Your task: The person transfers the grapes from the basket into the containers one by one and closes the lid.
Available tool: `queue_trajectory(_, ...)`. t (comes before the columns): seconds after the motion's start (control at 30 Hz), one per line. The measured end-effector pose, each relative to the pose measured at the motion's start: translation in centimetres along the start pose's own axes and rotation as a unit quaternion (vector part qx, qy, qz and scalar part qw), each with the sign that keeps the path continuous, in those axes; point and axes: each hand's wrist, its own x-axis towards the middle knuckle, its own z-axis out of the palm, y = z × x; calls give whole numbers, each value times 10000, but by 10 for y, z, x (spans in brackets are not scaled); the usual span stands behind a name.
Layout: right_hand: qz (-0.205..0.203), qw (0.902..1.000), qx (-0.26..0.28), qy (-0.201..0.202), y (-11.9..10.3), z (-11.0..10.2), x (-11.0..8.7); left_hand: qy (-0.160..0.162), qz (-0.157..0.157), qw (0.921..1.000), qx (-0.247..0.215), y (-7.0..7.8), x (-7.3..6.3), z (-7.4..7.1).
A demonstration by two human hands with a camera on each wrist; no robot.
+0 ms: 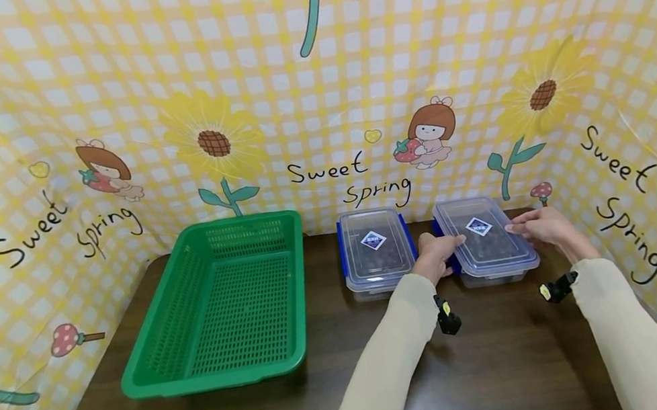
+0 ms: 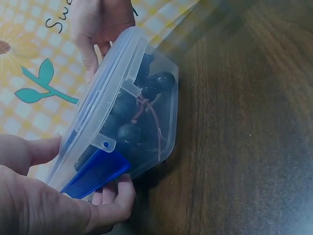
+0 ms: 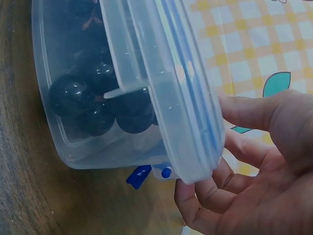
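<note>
A clear plastic food box (image 1: 486, 256) with a blue-edged lid stands at the right of the table. Dark grapes (image 2: 132, 133) with reddish stems show through its wall. My left hand (image 1: 434, 257) grips its left side, thumb against the lid and fingers curled beneath a blue clip (image 2: 100, 172). At the opposite side my right hand (image 1: 550, 227) holds the lid's rim, thumb on top and fingers curled under the edge. Near those fingers, another blue clip (image 3: 139, 176) hangs tilted out from the wall.
A second lidded box (image 1: 376, 264) with blue side clips stands just left of my left hand. Farther left is a green perforated basket (image 1: 217, 380) with nothing in it. A checked cloth (image 1: 318, 111) hangs behind and beside the dark wooden table (image 1: 486, 363).
</note>
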Motion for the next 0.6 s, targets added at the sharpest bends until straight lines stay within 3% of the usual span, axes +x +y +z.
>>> queue_trajectory(0.23,-13,10000,-85,7,-2,0,2,168,43,9997,153,0,-3,0)
queue_trajectory(0.6,5,9999,-110,-69,-2,-1,0,163,267,9990,321,-4,-3,0)
